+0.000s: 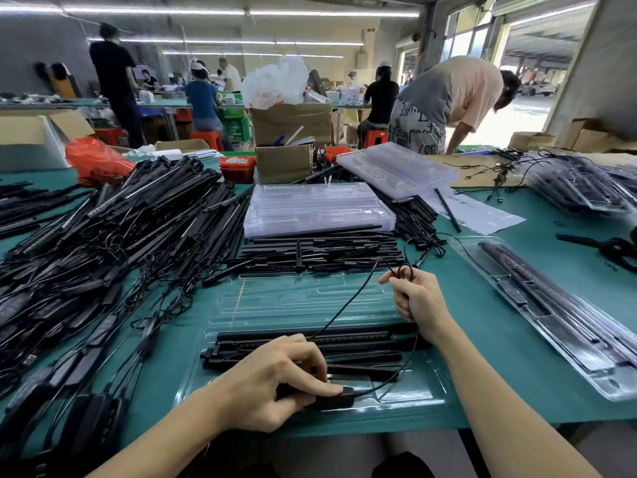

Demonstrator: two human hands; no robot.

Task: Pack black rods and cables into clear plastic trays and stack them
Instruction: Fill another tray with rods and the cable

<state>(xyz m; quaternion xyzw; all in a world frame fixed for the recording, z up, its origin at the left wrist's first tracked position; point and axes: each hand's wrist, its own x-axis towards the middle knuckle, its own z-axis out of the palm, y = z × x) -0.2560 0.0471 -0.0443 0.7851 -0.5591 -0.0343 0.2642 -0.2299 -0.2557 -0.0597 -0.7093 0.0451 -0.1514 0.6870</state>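
1. Busy workshop behind, with other people at far benches; up front a green table loaded with packing stock.
2. Far left: big tangled heap of black rods and cables, loose and overlapping, easy to snag.
3. Centre back: stack of empty clear trays, with a neat row of short black rods just in front of it.
4. Nearest the body: open clear plastic tray lying flat on the table, long black rods already seated in its near half.
5. Left hand: fingers curled, thumb and fingertips pinching a small black control box and pressing it into the tray's front pocket.
6. Thin black cable: glossy, springy, running from the box up over the rods to a small coil.
7. Right hand: fingers folded, thumb and forefinger pinching that coil above the tray's right end.
8. Risk, as a judgement: springy coil may uncoil when released and sit proud of the tray; box may pop out of its pocket if the cable is pulled tight.
9. Right: one filled tray set aside, more filled ones behind.
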